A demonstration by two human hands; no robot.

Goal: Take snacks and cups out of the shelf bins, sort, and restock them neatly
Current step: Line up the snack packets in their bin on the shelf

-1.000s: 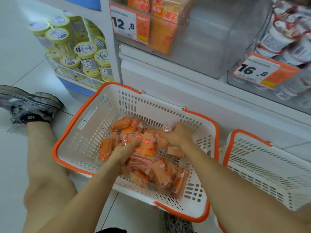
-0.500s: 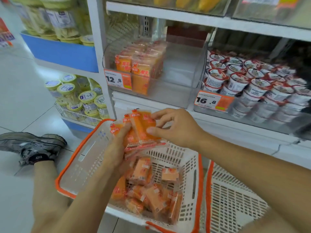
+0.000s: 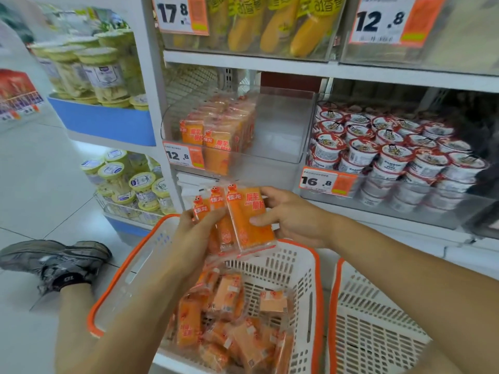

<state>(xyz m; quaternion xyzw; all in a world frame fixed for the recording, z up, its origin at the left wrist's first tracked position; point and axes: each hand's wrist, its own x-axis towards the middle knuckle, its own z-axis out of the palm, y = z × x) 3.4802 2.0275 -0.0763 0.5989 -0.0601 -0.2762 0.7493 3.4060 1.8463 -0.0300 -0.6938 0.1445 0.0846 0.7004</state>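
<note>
Now | left hand (image 3: 195, 233) grips snack packs (image 3: 243, 220) | right hand (image 3: 291, 215) pinches them

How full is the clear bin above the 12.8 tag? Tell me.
Partly full: the clear bin holds orange snack packs on its left side only; its right side shows bare.

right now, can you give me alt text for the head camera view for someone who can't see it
Both hands, left hand and right hand, hold a small stack of orange snack packs upright above a white basket with more packs loose inside. Straight ahead, a clear shelf bin holds a few rows of the same packs on its left side, beside a bin of red-lidded cups.
</note>
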